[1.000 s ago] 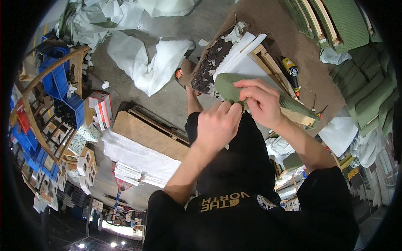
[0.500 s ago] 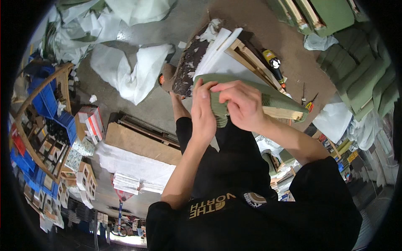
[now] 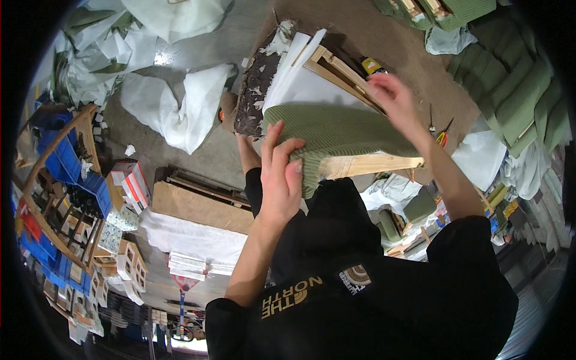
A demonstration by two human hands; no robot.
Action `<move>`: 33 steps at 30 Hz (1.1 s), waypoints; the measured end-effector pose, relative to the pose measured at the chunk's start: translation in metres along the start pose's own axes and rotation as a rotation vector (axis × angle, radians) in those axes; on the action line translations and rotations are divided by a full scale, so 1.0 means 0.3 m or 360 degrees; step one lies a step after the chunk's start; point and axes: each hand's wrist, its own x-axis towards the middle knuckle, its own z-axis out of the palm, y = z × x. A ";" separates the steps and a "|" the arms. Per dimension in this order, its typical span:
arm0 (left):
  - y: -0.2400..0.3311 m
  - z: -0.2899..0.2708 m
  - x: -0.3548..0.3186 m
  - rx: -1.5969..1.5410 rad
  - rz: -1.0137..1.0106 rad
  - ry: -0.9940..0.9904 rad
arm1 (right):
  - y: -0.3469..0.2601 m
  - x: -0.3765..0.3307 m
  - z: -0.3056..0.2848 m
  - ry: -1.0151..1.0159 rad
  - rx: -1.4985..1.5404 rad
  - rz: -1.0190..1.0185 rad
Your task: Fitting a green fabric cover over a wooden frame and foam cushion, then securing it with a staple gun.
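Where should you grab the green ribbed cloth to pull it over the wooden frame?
Probably at its near folded edge, coming from the person's side. The green ribbed fabric wraps down over the pale wooden frame rail there, giving a thick lip to pinch. The left hand already clutches that edge, while the right hand lies flat on top, farther along.

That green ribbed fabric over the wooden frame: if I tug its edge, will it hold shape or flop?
Probably floppy: the green ribbed fabric drapes over the wooden frame and curls around its lower edge under the left hand. Its knit-like ribs suggest some stretch. It looks grippy rather than slippery, so the right hand may drag it instead of sliding.
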 end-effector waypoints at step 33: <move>-0.037 0.049 0.142 -0.0470 -0.0076 0.0075 | -0.650 -0.390 0.033 -0.0448 0.0310 0.0527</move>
